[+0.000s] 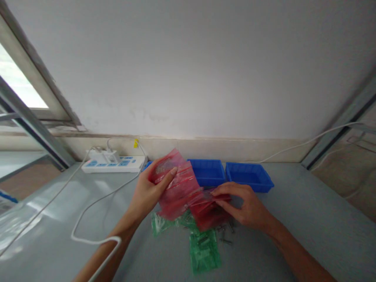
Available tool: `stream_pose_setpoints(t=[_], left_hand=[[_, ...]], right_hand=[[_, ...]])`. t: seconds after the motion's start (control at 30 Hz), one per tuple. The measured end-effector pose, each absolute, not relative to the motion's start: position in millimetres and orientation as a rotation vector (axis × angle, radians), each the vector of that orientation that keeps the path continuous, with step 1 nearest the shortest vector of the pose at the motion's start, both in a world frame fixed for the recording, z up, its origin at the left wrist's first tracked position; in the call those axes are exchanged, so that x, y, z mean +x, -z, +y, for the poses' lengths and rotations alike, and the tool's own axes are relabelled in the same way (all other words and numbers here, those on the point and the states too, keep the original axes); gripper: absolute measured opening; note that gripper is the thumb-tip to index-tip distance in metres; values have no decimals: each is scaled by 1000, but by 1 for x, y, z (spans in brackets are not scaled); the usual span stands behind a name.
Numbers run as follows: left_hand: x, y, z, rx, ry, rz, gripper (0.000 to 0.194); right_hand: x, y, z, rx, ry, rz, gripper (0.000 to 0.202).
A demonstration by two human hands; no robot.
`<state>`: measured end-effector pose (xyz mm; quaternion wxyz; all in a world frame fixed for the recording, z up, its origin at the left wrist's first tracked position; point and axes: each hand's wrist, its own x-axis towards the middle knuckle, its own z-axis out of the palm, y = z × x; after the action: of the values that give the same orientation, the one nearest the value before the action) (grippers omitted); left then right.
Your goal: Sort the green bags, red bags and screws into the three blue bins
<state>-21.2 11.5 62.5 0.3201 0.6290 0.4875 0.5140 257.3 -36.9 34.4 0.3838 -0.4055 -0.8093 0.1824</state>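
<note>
My left hand (pixel 155 182) grips red translucent plastic bags (pixel 183 180), thumb on top; something pale shows through the upper one. With thumb and fingers pinched, my right hand (pixel 242 201) holds the edge of more red plastic bags (pixel 207 213), which overlap those on the left. Beneath them on the table lie green translucent bags, one of them a green bag (pixel 205 252) toward the front with small parts visible in it. Several loose metal screws or pins (pixel 225 235) are scattered beside it, below my right hand. The red plastic partly covers the green bags.
Two blue trays (pixel 249 176) stand near the wall, and a blue edge shows behind my left hand. A white power strip (pixel 113 166) with plugs sits at the back left. Its white cable (pixel 88 211) loops over the grey table (pixel 308 219) and crosses my left forearm.
</note>
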Motion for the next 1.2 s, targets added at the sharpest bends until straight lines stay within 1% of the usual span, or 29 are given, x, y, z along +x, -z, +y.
stream_pose_setpoints(t=[0.13, 0.27, 0.37, 0.47, 0.5, 0.57, 0.6, 0.63, 0.73, 0.77, 0.87, 0.93, 1.03, 1.2], left_hand=[[-25, -63, 11, 1933, -1290, 1309, 52], [-25, -62, 9, 2011, -1099, 1245, 39], [-29, -61, 10, 2028, -1006, 1266, 40], [-35, -64, 13, 2069, -921, 1320, 45], [-38, -66, 14, 2103, -899, 1333, 44], [-43, -70, 16, 2198, -894, 1342, 37], [-45, -72, 16, 2245, -897, 1344, 31], [-47, -73, 17, 2284, -889, 1346, 27], [-55, -73, 18, 2360, -724, 1307, 23], [-57, -72, 19, 2379, -649, 1286, 20], [-61, -69, 21, 2494, -526, 1220, 19], [-61, -69, 22, 2629, -538, 1168, 19], [-56, -71, 19, 2750, -648, 1089, 21], [-42, -72, 8, 2725, -749, 1018, 23]], right_hand=[[267, -38, -33, -1089, -428, -1839, 15], [280, -40, -31, -1134, -382, -1687, 17], [295, -44, -29, -1198, -353, -1776, 16], [307, -48, -28, -1287, -131, -2032, 14], [308, -50, -29, -1303, -38, -2102, 17], [307, -54, -32, -1299, 97, -2171, 34], [304, -56, -33, -1278, 122, -2178, 41], [300, -58, -36, -1242, 122, -2179, 44], [282, -59, -42, -1114, -21, -2236, 38], [275, -58, -44, -1092, -96, -2282, 40], [261, -51, -46, -1088, -254, -2406, 64], [256, -46, -46, -1103, -315, -2450, 72], [253, -43, -46, -1106, -393, -2446, 73], [257, -44, -46, -1085, -521, -2420, 79]])
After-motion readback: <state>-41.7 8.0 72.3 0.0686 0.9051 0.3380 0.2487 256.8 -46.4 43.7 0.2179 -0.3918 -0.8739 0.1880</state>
